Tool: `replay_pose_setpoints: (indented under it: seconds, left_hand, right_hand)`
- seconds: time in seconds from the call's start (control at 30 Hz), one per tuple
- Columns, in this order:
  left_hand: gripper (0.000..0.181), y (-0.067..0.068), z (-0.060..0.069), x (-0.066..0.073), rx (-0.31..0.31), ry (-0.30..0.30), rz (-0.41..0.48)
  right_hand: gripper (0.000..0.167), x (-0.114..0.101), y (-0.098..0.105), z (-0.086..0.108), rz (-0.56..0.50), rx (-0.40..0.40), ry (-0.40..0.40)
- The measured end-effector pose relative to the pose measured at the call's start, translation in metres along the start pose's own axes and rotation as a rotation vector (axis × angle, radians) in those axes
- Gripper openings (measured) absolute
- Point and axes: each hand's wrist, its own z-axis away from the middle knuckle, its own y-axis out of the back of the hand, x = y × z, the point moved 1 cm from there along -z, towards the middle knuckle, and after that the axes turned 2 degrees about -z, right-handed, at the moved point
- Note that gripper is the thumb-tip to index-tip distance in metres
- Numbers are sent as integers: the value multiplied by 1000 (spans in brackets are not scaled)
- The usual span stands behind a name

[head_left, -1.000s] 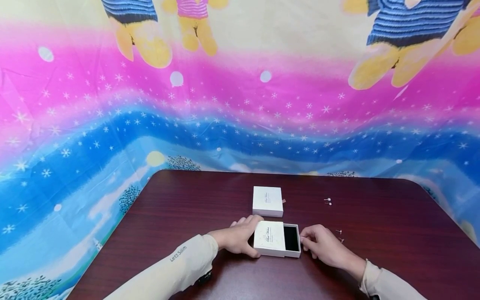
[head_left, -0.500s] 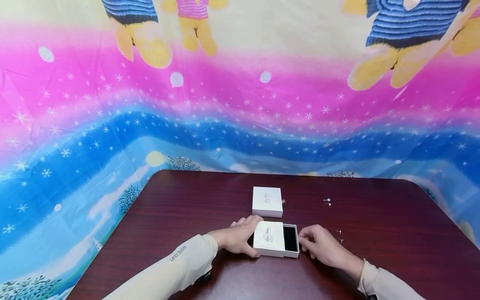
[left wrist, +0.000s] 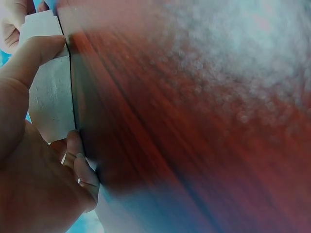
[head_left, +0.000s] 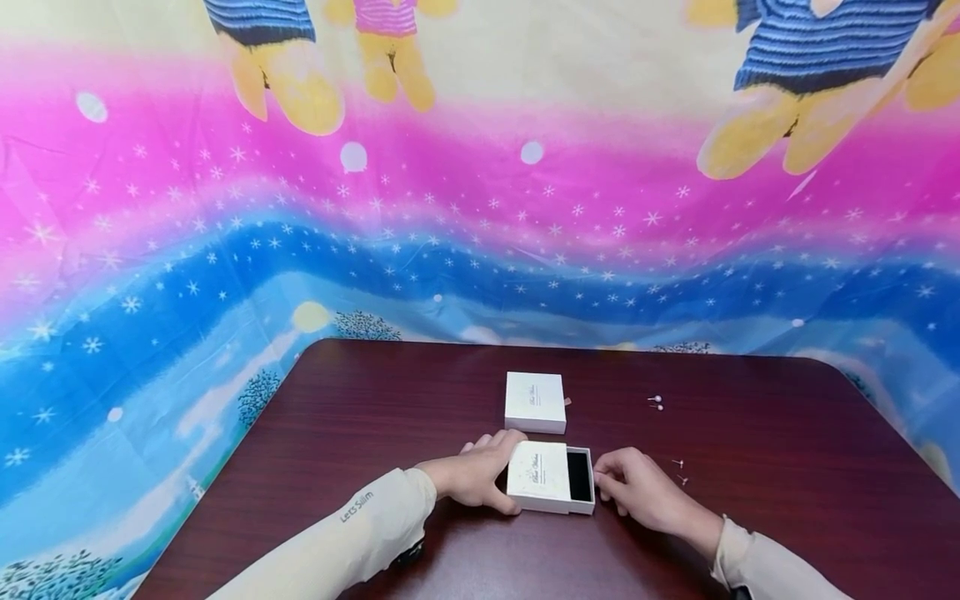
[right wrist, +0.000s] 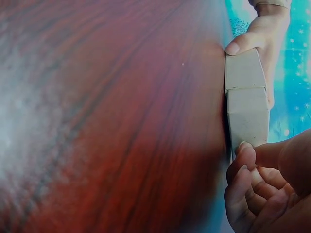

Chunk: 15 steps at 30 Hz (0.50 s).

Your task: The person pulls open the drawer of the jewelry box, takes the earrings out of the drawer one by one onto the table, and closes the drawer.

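On the table lies a white jewelry box [head_left: 537,475] with printed lettering on its sleeve. Its drawer [head_left: 580,477], lined in black, sticks partway out on the right. My left hand [head_left: 477,481] grips the sleeve from the left, thumb on the near side [left wrist: 50,47] and fingers at the far side. My right hand [head_left: 647,493] has its fingers curled at the drawer's outer end; thumb and fingertips touch that end [right wrist: 248,116]. Whether a pull tab sits between those fingertips is hidden.
Behind it a second white box [head_left: 534,398] lies closed, a small pink tab on its right. Two pearl stud earrings [head_left: 657,399] lie at the back right. Two smaller studs [head_left: 681,463] are just beyond my right hand. A printed cloth [head_left: 450,208] hangs behind the table [head_left: 420,392].
The drawer has slid slightly left into the sleeve, with my right hand moving left along with it. My left hand and the other things have stayed where they were.
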Motion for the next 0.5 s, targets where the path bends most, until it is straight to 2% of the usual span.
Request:
replay_pose_setpoints:
  seconds: [0.5]
  left_hand:
    - [86,0,0,0,0,-2,0]
  right_hand:
    - [20,-1,0,-1,-11,-9,-13]
